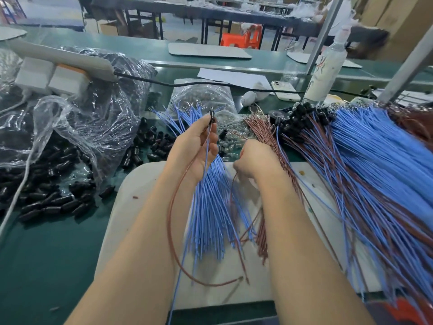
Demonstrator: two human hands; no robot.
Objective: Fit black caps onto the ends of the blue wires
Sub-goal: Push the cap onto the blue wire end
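The left hand (196,146) is raised palm-up over the middle of the bench, thumb and forefinger pinched on a black cap (212,117) at the fingertips; the cap is small and half covered by the fingers, so how it sits on the wire end is hard to make out. From it a blue wire (206,156) crosses the palm and drops toward the near edge, where it is cut off, and a brown wire (170,219) loops down and round to the left of the forearm. The right hand (255,160) lies just to the right with its back to the camera, fingers curled under it; a brown strand rises to the fingertips, but I cannot tell whether they grip it. Beneath both hands a bundle of blue wires (210,207) lies fanned on a white mat (140,184), its middle hidden by the forearms. Loose black caps (56,202) are spilled over the green table (46,266) at the left, many more dimly seen inside a crumpled plastic bag (100,118). At the right a large heap of blue and brown wires (379,160) runs out of frame, blurred at its far end, with a cluster of capped ends (302,116) at its far left corner.
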